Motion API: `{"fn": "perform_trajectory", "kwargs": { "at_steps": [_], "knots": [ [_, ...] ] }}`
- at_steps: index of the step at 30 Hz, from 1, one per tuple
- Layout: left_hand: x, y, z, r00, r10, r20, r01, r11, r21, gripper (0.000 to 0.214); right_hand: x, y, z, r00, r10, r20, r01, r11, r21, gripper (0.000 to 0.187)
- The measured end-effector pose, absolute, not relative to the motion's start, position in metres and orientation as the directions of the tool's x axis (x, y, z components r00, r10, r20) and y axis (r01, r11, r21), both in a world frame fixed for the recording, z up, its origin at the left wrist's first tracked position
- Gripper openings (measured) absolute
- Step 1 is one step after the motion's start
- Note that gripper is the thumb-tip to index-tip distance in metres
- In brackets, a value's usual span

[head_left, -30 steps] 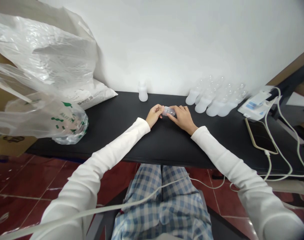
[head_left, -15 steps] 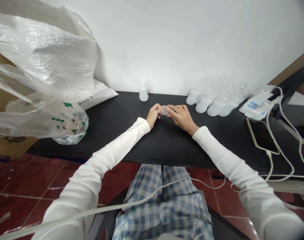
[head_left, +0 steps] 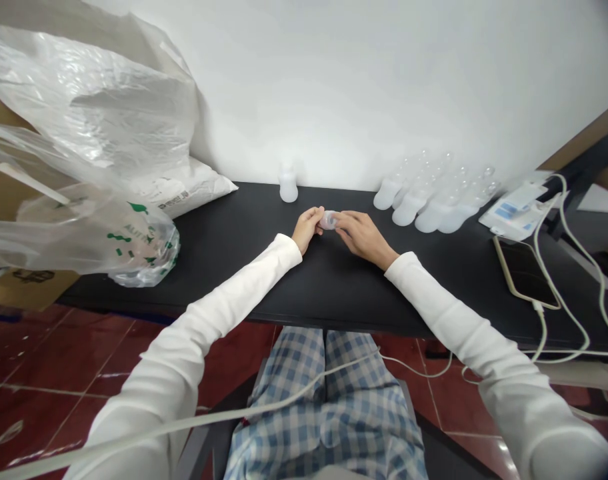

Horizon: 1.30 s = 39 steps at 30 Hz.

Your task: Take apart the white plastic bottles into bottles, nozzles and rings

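The small clear bottle point(head_left: 328, 219) sits pinched between left hand point(head_left: 308, 228) and right hand point(head_left: 361, 235) (apparently lying sideways), equally near both.

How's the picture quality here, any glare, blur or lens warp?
Head view: wide-angle lens stretches the white sleeves toward the bottom corners; light soft, shadows faint; glare on the crinkled clear plastic bag; the row of translucent white bottles fades into the white wall; the small clear bottle between left hand and right hand looks tiny and soft.
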State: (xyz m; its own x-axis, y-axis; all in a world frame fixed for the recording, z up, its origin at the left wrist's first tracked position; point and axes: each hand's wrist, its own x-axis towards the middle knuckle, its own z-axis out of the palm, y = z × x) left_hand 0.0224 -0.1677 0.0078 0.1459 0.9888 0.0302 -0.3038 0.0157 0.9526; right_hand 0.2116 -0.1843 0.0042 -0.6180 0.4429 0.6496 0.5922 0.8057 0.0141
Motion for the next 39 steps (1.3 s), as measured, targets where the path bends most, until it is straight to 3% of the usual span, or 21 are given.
{"fn": "perform_trajectory", "kwargs": {
  "at_steps": [3,8,15,22,27,39],
  "knots": [
    [0.023,-0.169,0.007,0.211,0.974,0.085,-0.275,-0.024,0.961,0.037,0.211,-0.18,-0.002,-0.453,0.548,0.703,0.62,0.76,-0.192,0.038],
    [0.025,-0.171,0.004,0.348,0.921,0.175,-0.229,-0.098,0.969,0.034,0.211,-0.177,-0.005,-0.228,0.763,0.605,0.686,0.566,-0.456,0.04],
    [0.026,-0.172,0.003,0.38,0.884,0.273,-0.062,-0.27,0.961,0.033,0.206,-0.186,0.005,-0.056,0.833,0.551,0.55,0.486,-0.679,0.043],
    [0.027,-0.172,0.002,0.397,0.874,0.28,-0.113,-0.256,0.96,0.038,0.2,-0.191,0.006,0.048,0.864,0.501,0.503,0.412,-0.76,0.048],
    [0.028,-0.173,0.003,0.409,0.874,0.264,-0.122,-0.234,0.964,0.03,0.198,-0.19,0.005,0.088,0.867,0.49,0.501,0.386,-0.775,0.048],
    [0.023,-0.178,0.005,0.381,0.819,0.429,0.12,-0.504,0.855,0.004,0.2,-0.186,0.001,0.112,0.882,0.457,0.42,0.375,-0.827,0.055]
  ]
}}
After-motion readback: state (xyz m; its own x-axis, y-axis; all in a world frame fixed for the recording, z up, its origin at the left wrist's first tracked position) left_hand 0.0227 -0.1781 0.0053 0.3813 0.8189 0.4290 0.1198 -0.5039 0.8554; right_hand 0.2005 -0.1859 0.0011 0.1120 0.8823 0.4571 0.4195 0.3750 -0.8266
